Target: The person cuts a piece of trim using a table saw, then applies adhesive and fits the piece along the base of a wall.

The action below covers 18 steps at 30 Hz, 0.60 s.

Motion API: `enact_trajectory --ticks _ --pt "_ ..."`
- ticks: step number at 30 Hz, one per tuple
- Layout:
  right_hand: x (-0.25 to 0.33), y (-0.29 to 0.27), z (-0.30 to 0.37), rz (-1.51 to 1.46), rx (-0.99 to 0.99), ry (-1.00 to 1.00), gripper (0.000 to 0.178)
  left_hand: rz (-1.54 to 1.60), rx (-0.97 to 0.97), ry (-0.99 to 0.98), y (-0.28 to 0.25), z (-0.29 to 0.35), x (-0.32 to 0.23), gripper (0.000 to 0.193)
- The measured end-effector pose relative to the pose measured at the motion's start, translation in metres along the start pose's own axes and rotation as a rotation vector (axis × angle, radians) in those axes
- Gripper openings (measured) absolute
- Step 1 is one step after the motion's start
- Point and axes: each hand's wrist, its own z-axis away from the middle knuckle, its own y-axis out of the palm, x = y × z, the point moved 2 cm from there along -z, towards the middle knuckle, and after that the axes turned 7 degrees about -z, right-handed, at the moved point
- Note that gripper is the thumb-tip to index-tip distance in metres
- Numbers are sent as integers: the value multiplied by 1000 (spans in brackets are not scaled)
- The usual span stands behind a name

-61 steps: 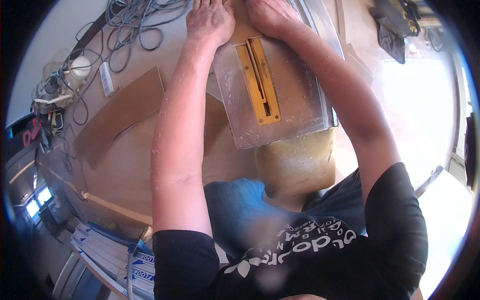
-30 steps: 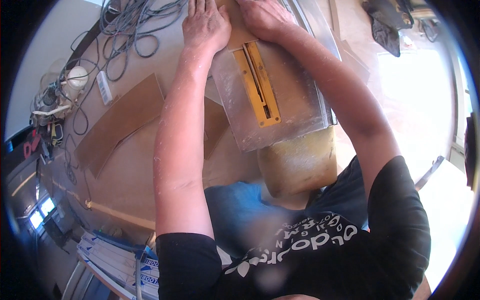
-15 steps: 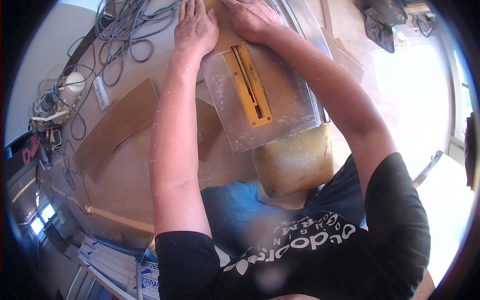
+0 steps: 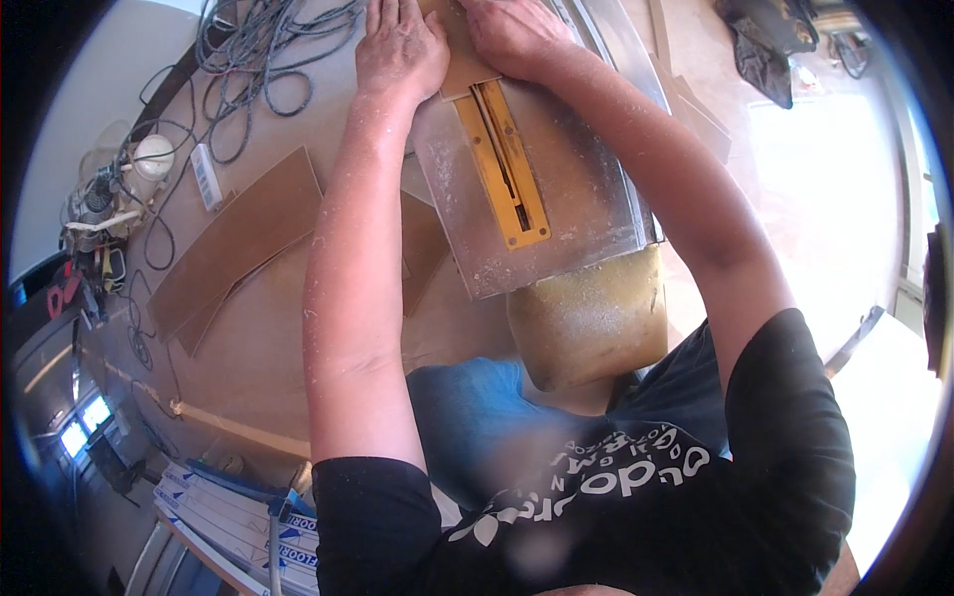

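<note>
Dust-coated yellow saw housing (image 4: 594, 320): nearest, below the table's edge. Grey saw table (image 4: 576, 189) with orange slotted insert (image 4: 502, 164): centre. Brown board (image 4: 459, 62): at 12 o'clock, flat on the table. Left hand (image 4: 399, 50): fingers together, pressed flat at the board's left edge. Right hand (image 4: 517, 35): fingers curled, pressing on the board. Cut panels (image 4: 238, 243): 9 o'clock. Coiled cables (image 4: 253, 60): 11 o'clock.

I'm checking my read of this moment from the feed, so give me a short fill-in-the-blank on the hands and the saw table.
1. Both hands press flat on a thin brown ____ at the far end of the saw table.
2. The insert plate around the blade slot is ____ in colour.
3. The left hand lies ____ the right hand.
4. Grey cables lie coiled to the table's ____.

Missing words: board; yellow; beside; left
</note>
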Motion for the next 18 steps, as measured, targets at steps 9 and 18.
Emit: enact_trajectory --ticks 9,18 --pt "-6 4 3 56 -92 -56 40 -24 -26 19 2 -1 -1 61" --pt "-11 7 3 47 -22 -29 45 -43 -52 22 2 1 -2 60"
